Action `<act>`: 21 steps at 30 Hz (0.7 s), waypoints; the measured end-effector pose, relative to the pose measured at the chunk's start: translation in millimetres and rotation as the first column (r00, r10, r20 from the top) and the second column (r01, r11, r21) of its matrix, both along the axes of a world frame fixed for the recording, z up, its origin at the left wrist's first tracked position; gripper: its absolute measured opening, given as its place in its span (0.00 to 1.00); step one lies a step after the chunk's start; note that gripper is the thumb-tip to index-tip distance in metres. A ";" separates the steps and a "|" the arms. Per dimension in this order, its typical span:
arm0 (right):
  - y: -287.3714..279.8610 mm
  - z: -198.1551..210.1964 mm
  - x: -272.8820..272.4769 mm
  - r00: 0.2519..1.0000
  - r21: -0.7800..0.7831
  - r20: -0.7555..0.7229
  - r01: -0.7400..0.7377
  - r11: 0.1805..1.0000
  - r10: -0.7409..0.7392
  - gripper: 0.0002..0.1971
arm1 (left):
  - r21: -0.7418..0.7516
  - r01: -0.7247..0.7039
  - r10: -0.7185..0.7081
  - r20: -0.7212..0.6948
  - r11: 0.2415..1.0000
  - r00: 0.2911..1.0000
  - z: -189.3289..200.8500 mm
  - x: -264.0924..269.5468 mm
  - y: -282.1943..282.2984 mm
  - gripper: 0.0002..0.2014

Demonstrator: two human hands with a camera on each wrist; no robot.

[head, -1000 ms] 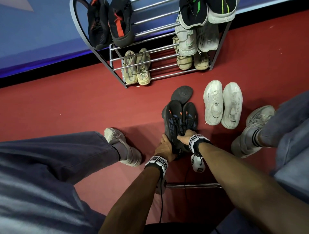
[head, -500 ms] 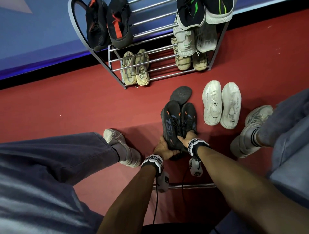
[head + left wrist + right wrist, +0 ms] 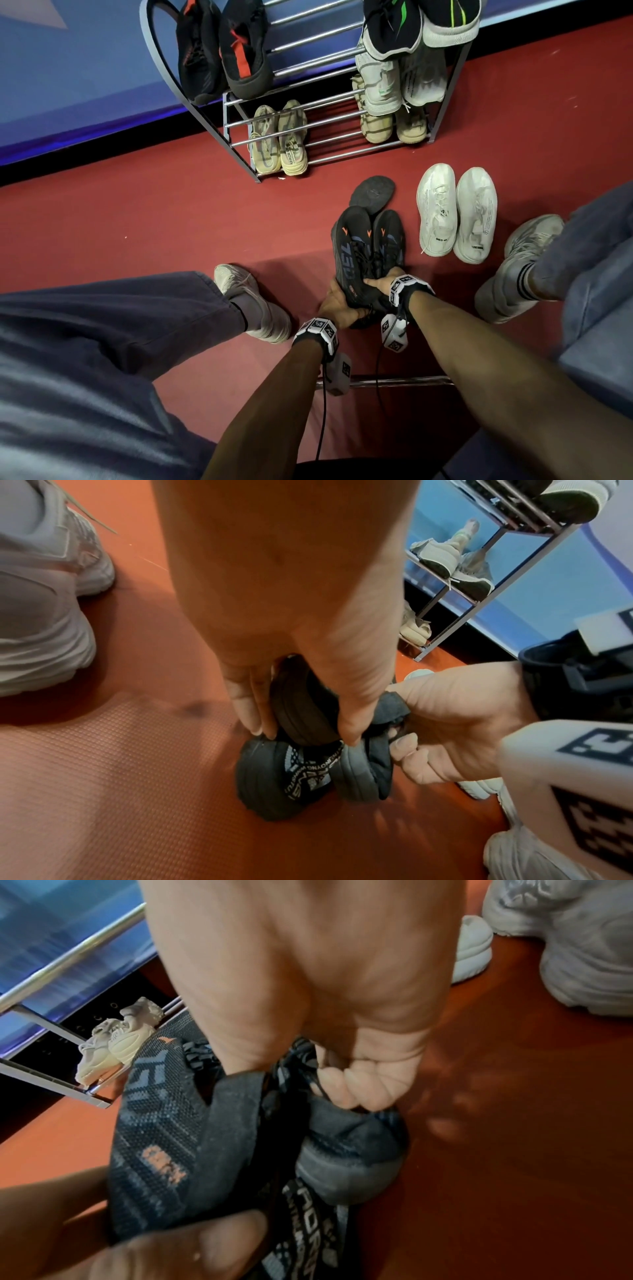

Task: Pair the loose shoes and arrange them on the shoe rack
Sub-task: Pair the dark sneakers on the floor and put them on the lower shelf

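Note:
A pair of black shoes [image 3: 366, 253] with orange marks lies on the red floor in front of the shoe rack [image 3: 329, 137]. My left hand [image 3: 339, 305] cups the heel of the left black shoe [image 3: 301, 710], fingers on one side and thumb on the other. That shoe is tilted against its mate [image 3: 359, 772]. My right hand [image 3: 380, 282] has its fingers [image 3: 349, 1088] curled into the collars of the black pair [image 3: 164, 1123], holding both shoes together. A white pair [image 3: 455, 212] stands side by side to the right.
A loose dark insole [image 3: 371, 193] lies just beyond the black toes. The rack holds black-red [image 3: 222, 51], beige [image 3: 277, 140], tan [image 3: 394, 126], pale [image 3: 400, 82] and black-green [image 3: 418, 24] shoes. My own feet [image 3: 250, 301] [image 3: 513, 267] flank the pair. A metal bar [image 3: 404, 380] runs below my wrists.
The left black shoe has been tipped onto its side against the right one, showing its side lettering. My left hand has slid under its heel and my right hand has closed on the collars.

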State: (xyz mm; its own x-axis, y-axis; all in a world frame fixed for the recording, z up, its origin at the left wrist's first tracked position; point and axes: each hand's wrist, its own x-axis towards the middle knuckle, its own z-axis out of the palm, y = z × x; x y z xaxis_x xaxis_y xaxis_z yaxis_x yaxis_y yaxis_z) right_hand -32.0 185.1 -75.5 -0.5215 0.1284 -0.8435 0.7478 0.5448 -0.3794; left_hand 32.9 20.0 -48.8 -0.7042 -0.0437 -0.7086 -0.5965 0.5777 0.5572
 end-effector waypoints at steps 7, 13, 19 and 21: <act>4.6 -36.6 0.8 0.971 -0.183 0.050 0.240 0.953 -0.234 0.38 | -0.014 0.016 -0.016 -0.015 1.000 1.000 10.2 1.5 1.8 0.56; 1.8 24.8 7.5 0.964 -0.170 0.004 0.261 0.950 -0.264 0.14 | -0.036 0.001 -0.003 -0.044 0.999 0.999 25.4 0.5 2.0 0.49; -11.3 64.9 13.3 0.955 -0.135 -0.216 0.179 0.975 -0.206 0.08 | -0.138 -0.105 0.104 -0.019 0.985 0.994 35.7 -14.1 9.5 0.37; -12.5 70.8 9.4 0.949 -0.136 -0.264 0.139 0.981 -0.171 0.03 | -0.206 -0.121 0.121 -0.011 0.971 0.993 40.8 -20.1 12.8 0.31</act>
